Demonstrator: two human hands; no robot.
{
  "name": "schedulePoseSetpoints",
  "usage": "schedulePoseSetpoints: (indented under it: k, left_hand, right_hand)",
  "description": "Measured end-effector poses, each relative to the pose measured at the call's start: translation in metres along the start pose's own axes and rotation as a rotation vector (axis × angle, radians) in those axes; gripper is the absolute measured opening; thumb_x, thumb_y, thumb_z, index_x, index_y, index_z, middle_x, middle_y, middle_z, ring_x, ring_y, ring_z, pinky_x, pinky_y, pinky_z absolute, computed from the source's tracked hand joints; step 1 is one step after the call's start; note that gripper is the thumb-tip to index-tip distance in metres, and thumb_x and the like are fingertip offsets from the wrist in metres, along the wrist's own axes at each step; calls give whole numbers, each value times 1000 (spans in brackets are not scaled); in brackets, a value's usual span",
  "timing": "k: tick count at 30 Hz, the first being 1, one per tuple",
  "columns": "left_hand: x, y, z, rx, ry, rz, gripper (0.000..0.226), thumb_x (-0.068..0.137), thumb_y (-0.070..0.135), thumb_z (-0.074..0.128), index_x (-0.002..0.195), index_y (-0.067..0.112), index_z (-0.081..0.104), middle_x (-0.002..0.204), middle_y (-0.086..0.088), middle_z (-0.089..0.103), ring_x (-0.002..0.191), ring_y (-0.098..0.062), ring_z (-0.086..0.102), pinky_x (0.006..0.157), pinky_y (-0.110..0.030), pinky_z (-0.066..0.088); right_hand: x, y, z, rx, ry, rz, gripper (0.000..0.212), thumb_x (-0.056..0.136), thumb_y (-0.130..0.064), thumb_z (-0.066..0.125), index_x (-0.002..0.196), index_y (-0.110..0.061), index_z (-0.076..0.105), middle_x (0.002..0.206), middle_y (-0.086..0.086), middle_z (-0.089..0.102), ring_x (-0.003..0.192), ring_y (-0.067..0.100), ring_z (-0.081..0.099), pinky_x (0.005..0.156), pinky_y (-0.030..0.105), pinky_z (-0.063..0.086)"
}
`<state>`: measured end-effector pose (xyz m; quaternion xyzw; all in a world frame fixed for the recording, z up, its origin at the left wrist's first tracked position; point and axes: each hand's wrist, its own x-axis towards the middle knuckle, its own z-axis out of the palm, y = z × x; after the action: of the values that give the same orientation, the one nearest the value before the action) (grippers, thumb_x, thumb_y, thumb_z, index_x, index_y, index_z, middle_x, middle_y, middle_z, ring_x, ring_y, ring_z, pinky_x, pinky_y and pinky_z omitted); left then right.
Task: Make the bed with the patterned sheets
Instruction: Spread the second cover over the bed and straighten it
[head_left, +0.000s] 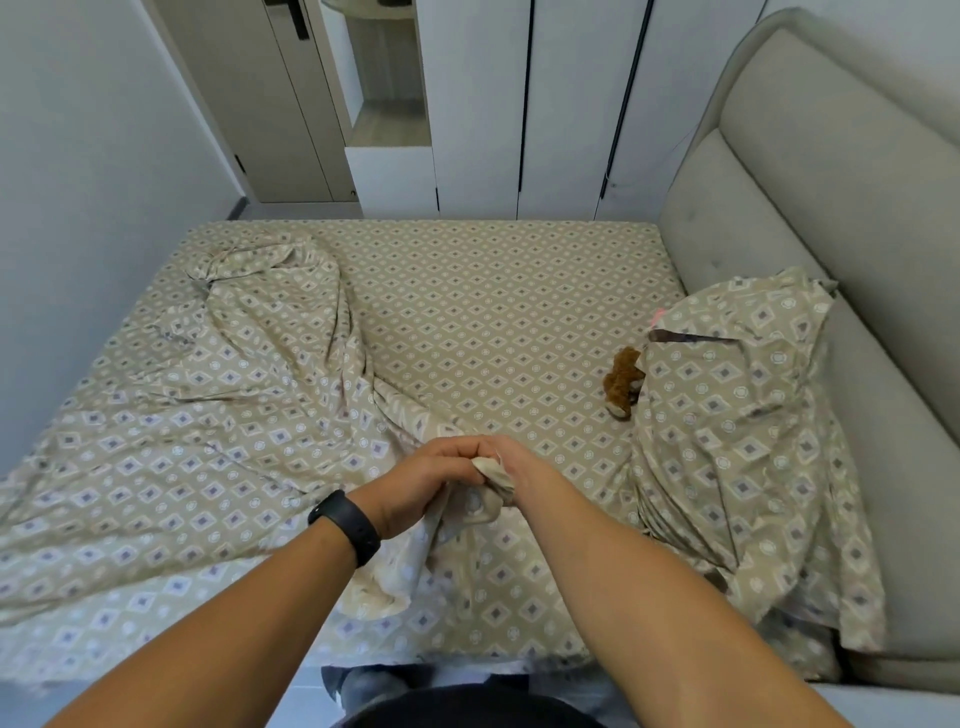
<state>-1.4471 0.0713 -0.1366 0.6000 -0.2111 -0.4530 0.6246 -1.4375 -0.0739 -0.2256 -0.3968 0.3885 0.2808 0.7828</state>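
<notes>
Left of the headboard (810, 218), across most of the mattress, the patterned top sheet (197, 415) lies rumpled, bunched into a ridge that runs from the far corner down toward the near edge of the bed. It is beige with small diamonds and rings, the same print as the fitted sheet (493, 312) stretched flat beneath it. At the near edge, well short of the headboard, the left hand (415, 483), a black band on its wrist, has its fingers curled round a gathered corner of that top sheet; the right hand (511, 467) pinches the same corner just beside it. With both hands on one corner, I'd expect a pull to drag the sheet askew and twist it instead of spreading it. Nearer the headboard sits a small brown soft toy (625, 382), touching the pillow (737, 426); a flung sheet could bury or knock it.
</notes>
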Motion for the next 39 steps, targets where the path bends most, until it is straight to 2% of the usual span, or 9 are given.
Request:
schedulePoseSetpoints:
  k: [8, 11, 14, 19, 23, 28, 33, 36, 39]
  left_hand:
    - [-5, -3, -26, -129, -47, -230, 31, 87, 30, 54, 107, 7, 62, 89, -8, 60, 77, -20, 56, 68, -30, 42]
    - [19, 5, -28, -12, 157, -342, 43, 97, 53, 49, 117, 17, 63, 85, -4, 60, 67, -19, 51, 61, -32, 38]
    - [54, 31, -25, -141, 517, -273, 55, 99, 60, 47, 124, 12, 58, 92, -8, 66, 73, -24, 61, 61, -30, 50]
    - [121, 48, -24, -284, 580, -321, 46, 100, 54, 53, 108, 9, 59, 88, -10, 65, 65, -21, 66, 45, -24, 51]
    - [151, 26, -14, -195, 684, -418, 21, 103, 5, 35, 85, 9, 46, 75, -9, 44, 47, -16, 47, 40, -20, 41]
    - [166, 27, 32, -49, 493, -381, 24, 95, 9, 38, 73, 16, 36, 62, -5, 36, 44, -16, 38, 41, -24, 24]
    - [158, 49, 87, -135, -56, -326, 31, 94, 13, 48, 67, 13, 62, 65, -5, 60, 58, -18, 59, 60, -28, 52]
    - [153, 37, 79, -128, -190, -372, 23, 86, 13, 51, 98, 4, 68, 93, -13, 69, 89, -27, 65, 82, -36, 57]
    - [145, 8, 56, -40, -205, -473, 19, 85, 17, 51, 96, 5, 60, 83, -11, 64, 74, -23, 61, 67, -31, 52]
  right_hand:
    - [-30, -76, -23, 44, 549, -544, 32, 100, -38, 57, 85, -9, 58, 86, 6, 62, 84, 25, 61, 80, 35, 51]
    - [-81, -93, -19, 41, 614, -949, 30, 102, -32, 56, 80, -11, 56, 78, 2, 55, 71, 15, 51, 62, 19, 43]
    - [-124, -83, -21, 41, 660, -1223, 41, 99, -25, 57, 61, -19, 44, 60, -4, 40, 59, 13, 35, 52, 28, 32]
    - [-153, -36, -41, -222, 624, -1447, 40, 85, -2, 57, 50, -6, 38, 48, -10, 31, 48, 5, 26, 44, 23, 21]
    - [-144, -11, -80, -413, 577, -1264, 39, 85, -7, 55, 51, -11, 37, 49, 0, 29, 47, 8, 25, 47, 26, 19]
    - [-129, 1, -151, -911, 663, -485, 45, 99, -44, 48, 64, -16, 51, 64, 1, 50, 62, 18, 48, 60, 30, 35]
    - [-111, -29, -160, -216, 505, -630, 51, 97, -64, 44, 115, -26, 71, 114, 1, 74, 104, 18, 68, 93, 40, 54]
    - [-93, -41, -151, -85, 261, -475, 69, 89, -78, 46, 123, -23, 71, 113, 5, 75, 107, 21, 70, 89, 37, 56]
    - [-76, -35, -137, -180, 97, -279, 53, 99, -55, 52, 99, -9, 78, 91, 13, 75, 88, 26, 71, 80, 39, 55]
